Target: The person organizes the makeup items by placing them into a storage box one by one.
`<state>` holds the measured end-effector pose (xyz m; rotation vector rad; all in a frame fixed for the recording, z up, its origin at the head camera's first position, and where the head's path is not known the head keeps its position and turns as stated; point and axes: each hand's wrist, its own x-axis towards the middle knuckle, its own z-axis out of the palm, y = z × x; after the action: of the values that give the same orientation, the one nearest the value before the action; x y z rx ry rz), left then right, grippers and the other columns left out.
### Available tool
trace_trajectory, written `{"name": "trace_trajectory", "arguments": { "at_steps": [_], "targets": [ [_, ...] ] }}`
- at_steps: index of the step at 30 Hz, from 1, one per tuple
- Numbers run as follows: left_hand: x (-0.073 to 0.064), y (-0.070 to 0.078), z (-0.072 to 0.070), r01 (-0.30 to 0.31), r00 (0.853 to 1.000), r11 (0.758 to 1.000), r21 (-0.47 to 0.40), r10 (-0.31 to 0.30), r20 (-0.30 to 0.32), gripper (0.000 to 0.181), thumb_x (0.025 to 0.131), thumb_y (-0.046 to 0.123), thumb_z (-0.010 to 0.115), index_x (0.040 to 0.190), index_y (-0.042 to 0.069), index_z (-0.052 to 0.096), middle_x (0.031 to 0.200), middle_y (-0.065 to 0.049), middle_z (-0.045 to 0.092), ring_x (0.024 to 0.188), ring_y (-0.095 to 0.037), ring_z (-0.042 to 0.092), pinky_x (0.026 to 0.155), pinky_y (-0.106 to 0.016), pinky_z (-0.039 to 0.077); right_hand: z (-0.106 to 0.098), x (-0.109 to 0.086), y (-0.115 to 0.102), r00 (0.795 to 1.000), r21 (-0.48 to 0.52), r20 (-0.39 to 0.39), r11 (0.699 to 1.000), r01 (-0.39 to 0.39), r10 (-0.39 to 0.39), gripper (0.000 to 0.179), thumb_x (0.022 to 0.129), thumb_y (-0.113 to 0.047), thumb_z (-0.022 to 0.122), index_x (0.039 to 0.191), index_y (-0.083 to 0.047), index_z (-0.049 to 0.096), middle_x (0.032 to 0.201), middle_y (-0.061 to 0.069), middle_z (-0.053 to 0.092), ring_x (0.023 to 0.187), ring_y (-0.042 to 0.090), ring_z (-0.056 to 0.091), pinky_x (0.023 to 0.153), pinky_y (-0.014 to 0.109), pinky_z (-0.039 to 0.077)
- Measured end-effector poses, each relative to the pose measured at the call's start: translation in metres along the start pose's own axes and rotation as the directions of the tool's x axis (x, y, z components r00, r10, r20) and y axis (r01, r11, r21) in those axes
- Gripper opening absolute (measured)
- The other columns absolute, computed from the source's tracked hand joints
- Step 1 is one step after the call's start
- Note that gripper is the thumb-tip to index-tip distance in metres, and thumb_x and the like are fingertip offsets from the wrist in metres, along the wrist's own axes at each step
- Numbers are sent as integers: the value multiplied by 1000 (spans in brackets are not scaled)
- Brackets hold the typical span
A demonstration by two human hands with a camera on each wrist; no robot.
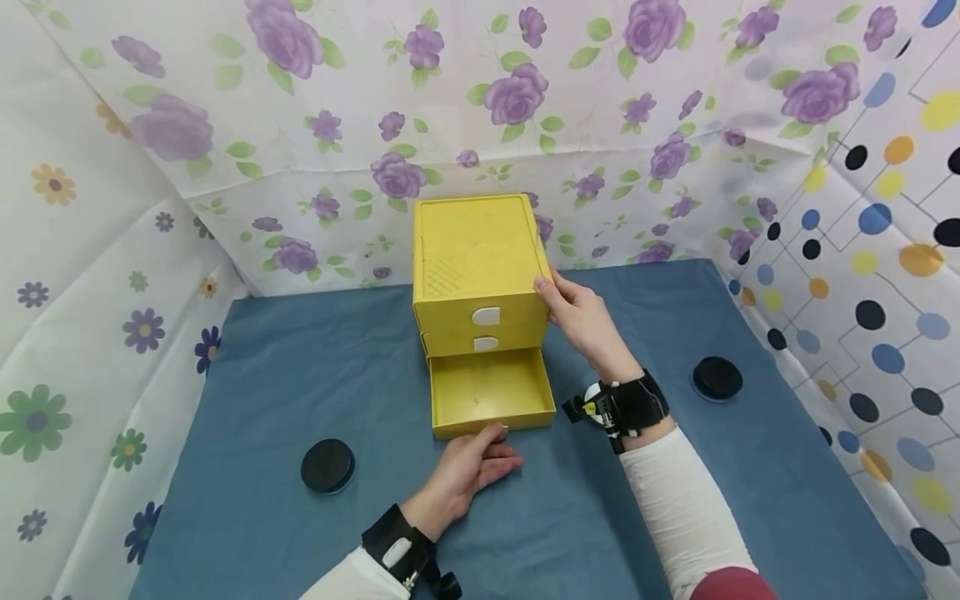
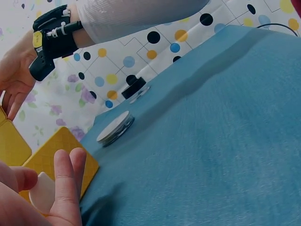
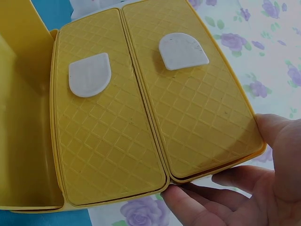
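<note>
A yellow cabinet (image 1: 480,250) of stacked drawers stands against the back cloth. Its bottom drawer (image 1: 487,383) is pulled out and shows a bare floor; the two drawers above look closed, each with a white tab handle (image 3: 183,51). My right hand (image 1: 581,312) grips the cabinet's upper right edge, thumb on the front corner and fingers along the side (image 3: 225,188). At the front of the bottom drawer is my left hand (image 1: 468,471), its thumb tip right at the white handle (image 2: 43,193) and its other fingers extended straight past it.
One black disc (image 1: 327,466) lies on the blue cloth to the left, another (image 1: 717,379) to the right. A white-topped round piece (image 2: 115,128) is partly hidden behind the right wrist in the head view. Patterned cloth walls border the back and sides.
</note>
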<state>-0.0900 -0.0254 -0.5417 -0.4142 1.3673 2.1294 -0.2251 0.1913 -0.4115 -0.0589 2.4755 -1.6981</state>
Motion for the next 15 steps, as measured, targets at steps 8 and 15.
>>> {"name": "trace_trajectory", "arguments": {
  "at_steps": [8,15],
  "targets": [
    [-5,-3,2,25,1000,1000,-12,-25,-5,56,111,33,64,147,-8,55,91,-7,69,90,-19,79,84,-26,63,0,0,1,1000,-2,3,1000,3,-3,86,98,-78,54,167,-29,38,168,3,43,144,24,54,111,45,52],
    [-6,-5,0,30,1000,999,-21,-30,-7,56,111,33,63,147,-8,54,92,-7,69,89,-19,79,86,-28,63,0,-1,1,1000,-6,3,1000,0,0,86,98,-79,53,166,-30,38,167,4,45,142,23,56,111,45,52]
  ]
}}
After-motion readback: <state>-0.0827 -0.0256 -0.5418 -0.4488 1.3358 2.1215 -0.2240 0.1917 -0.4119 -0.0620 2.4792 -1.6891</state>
